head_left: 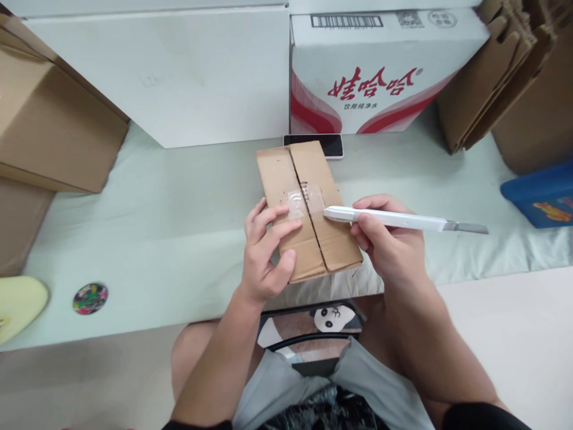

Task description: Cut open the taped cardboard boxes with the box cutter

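Note:
A small brown cardboard box (333, 242) lies at a slant near the table's front edge, a dark seam running down its middle. Clear tape (316, 198) crosses that seam. My left hand (268, 251) holds the box at its left side, fingers and thumb resting on top. In my right hand (391, 239) is a white-handled knife (403, 220), pinched between thumb and fingers. Its metal blade points right, away from the box, while the tapered handle end is over the box beside the tape.
Behind the box lies a phone (333, 145), partly covered. A white carton (358, 54) with red lettering and a plain white box (215, 77) stand at the back. Cardboard (487, 89) and a blue object (537, 194) are right; brown boxes (67, 125) and a round sticker (90, 298) left.

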{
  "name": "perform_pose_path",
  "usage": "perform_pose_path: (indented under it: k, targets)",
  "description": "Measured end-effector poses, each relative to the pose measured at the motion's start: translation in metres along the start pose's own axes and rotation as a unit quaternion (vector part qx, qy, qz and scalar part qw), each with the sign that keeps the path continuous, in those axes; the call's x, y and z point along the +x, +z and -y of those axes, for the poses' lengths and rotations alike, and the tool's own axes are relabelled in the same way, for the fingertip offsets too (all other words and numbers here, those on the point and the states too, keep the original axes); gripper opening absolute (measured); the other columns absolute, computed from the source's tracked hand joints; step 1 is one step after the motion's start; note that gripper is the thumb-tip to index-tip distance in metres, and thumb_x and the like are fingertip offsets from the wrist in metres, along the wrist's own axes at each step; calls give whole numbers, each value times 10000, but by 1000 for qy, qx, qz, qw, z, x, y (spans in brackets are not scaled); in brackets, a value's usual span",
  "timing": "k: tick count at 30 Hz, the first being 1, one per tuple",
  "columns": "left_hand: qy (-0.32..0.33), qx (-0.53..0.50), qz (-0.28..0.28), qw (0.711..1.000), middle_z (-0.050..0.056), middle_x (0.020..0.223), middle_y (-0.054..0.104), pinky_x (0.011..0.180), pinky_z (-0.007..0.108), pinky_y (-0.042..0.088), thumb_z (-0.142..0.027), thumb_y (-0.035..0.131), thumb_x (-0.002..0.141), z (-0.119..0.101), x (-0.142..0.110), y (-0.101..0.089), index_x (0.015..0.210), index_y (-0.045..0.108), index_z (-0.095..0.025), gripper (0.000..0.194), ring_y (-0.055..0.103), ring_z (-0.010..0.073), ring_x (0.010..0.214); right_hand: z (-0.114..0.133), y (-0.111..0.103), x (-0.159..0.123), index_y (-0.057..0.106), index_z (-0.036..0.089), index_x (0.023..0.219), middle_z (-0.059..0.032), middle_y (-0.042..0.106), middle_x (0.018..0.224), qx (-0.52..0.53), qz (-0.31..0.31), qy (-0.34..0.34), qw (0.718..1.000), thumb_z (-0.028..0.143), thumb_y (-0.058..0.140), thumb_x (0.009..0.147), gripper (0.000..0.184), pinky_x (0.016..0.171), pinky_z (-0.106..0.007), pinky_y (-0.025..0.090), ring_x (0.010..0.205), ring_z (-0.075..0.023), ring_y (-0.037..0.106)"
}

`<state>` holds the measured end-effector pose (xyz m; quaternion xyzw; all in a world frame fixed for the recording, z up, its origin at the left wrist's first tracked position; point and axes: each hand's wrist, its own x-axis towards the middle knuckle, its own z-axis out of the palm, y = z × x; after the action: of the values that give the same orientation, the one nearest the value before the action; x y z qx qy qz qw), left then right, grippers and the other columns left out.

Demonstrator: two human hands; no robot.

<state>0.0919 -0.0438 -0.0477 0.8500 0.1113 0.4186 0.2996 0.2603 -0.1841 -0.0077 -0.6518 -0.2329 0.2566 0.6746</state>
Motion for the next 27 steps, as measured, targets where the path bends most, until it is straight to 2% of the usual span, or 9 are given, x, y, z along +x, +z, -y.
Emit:
perform_pose_path:
  k: [7,13,16,19,21,23,25,27]
  targets:
    - [70,17,26,997,146,1329,627,1230,622,412,-268,510,916,-10,3,-1,1228,650,-213,347,593,302,1283,-2,-4,-3,749,217,928,33,690,628,-49,-17,-45,998,451,790,882,242,545,-204,467,559,-92,604]
    - [67,10,33,997,149,1326,628,1220,634,418,-277,500,912,-10,2,2,1238,649,-219,363,587,311,1284,-4,-4,-4,748,227,951,25,690,665,-67,-46,-55,995,462,812,861,260,515,-207,424,576,-98,596]
    - [59,4,29,998,142,1324,630,1219,633,419,-261,506,904,-9,2,4,1243,650,-226,370,585,310,1290,-1,-1,3,731,213,848,23,612,638,30,-47,-99,994,526,719,904,318,455,-214,379,512,-83,517]
    - [57,-2,24,998,137,1322,631,1218,629,421,-265,508,908,-8,2,5,1240,653,-227,365,578,309,1296,6,-1,11,631,213,727,15,559,692,151,-94,-175,968,464,695,878,299,596,-244,527,634,-104,604]
    - [56,-3,23,998,131,1316,633,1215,631,425,-272,504,916,-8,2,5,1237,651,-233,355,579,307,1293,11,-4,13,573,238,770,49,478,639,185,-122,-188,957,372,716,863,217,642,-258,553,615,-105,592]
    - [55,0,25,998,126,1311,635,1211,633,429,-279,500,921,-8,2,5,1237,648,-240,351,583,307,1288,15,-10,12,553,272,854,90,351,550,203,-109,-166,959,409,696,895,203,487,-232,449,442,-92,417]
    - [52,3,27,998,120,1309,637,1206,638,432,-286,499,920,-7,2,5,1241,646,-249,355,586,309,1284,18,-15,11,560,287,914,102,310,516,217,-69,-136,964,484,651,893,218,378,-224,295,372,-90,267]
    - [51,3,26,998,119,1310,639,1206,639,432,-292,499,920,-7,2,5,1245,647,-252,359,587,312,1282,20,-15,10,580,273,917,81,379,538,215,-39,-121,968,461,614,845,204,356,-237,262,371,-95,292]
